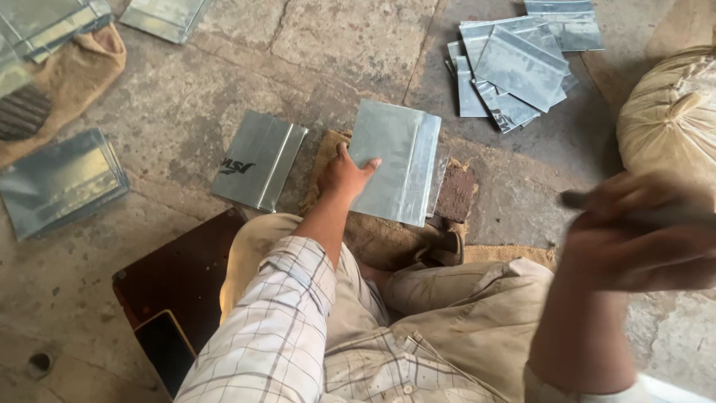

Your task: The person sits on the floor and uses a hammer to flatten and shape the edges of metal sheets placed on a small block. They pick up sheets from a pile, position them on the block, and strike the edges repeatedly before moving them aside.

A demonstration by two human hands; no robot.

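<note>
Head view looks down on a person seated on a stone floor [224,67], knees in beige trousers nearest the camera. At near right the right hand [641,235] is raised and blurred, its fingers closed around a dark, slim tool handle [597,200]; what kind of tool it is cannot be told. At near left a dark wooden board [179,276] lies on the floor beside the checked sleeve [276,328]. Farther out, in the middle, the left hand [343,175] rests flat, fingers spread, pressing the left edge of a folded metal sheet [395,160]. That sheet lies on a piece of burlap [373,231] over a dark block [455,192], straight ahead of the knees. Just left of the hand a second folded sheet [257,160] lies on the floor, apart from the first. Far right holds a loose heap of metal sheets [514,71], with a tied sack [667,119] to its right. At left, another stack of sheets [60,179] sits near a burlap bag [71,82].
</note>
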